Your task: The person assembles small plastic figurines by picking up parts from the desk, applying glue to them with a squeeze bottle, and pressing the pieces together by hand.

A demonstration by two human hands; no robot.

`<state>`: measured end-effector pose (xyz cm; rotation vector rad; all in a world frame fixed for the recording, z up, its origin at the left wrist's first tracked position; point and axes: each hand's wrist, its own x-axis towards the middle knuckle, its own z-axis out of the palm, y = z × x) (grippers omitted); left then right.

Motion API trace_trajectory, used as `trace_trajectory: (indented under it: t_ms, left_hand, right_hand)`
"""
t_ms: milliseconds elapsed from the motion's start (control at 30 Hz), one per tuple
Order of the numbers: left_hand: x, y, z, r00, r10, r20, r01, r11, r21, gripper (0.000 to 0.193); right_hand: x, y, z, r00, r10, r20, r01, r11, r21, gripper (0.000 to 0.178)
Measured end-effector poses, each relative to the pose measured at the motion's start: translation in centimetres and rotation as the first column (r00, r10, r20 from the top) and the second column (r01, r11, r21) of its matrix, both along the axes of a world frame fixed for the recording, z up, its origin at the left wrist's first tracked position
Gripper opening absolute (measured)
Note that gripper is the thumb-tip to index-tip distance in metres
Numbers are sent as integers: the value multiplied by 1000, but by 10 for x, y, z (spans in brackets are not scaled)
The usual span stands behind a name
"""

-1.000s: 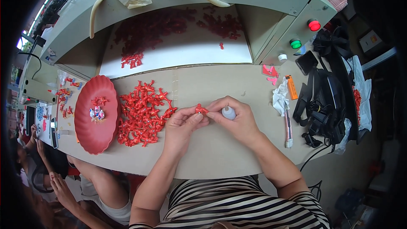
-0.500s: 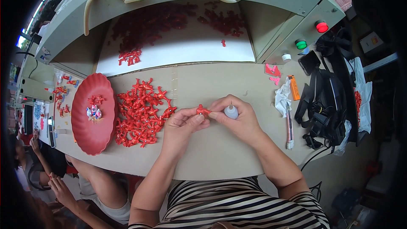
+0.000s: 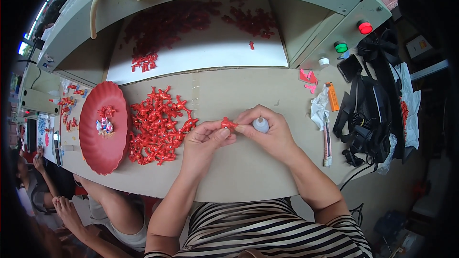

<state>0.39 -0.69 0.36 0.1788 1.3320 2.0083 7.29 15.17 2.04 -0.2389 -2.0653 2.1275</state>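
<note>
A small red plastic figure is held above the table between both hands. My left hand pinches it between thumb and fingers. The fingertips of my right hand touch the figure's right side. Tucked in the curled fingers of that same hand is a small whitish bottle with a thin needle-like tip, pointing away from me. Left of my left hand lies a heap of glossy red figures. Beside the heap, a red scalloped dish holds a few red pieces and a small white, multicoloured figure.
A pale green booth with red and green buttons rises behind; many red parts lie inside. To the right are a crumpled tissue, an orange box, a brush-like tool and black straps. Another person's hand shows lower left.
Both hands keep the same hold on the figure and bottle, with hardly any movement. The whole view has shifted very slightly.
</note>
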Motion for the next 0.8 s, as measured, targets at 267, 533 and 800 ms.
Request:
trace_trajectory:
  t_ms: [267,533,800]
  left_hand:
    - [2,-1,-1,1000,7,-28,-7,1000,-10,18]
    - [6,-2,-5,997,12,-70,-11,1000,7,19]
    - [-3,5,-4,995,9,-102,-7,1000,15,18]
  right_hand:
    - [3,0,1,1000,0,-1,0,999,33,10]
    - [5,-1,-1,1000,1,-4,-1,999,39,9]
    - [-2,6,-2,999,-5,-31,7,999,41,9]
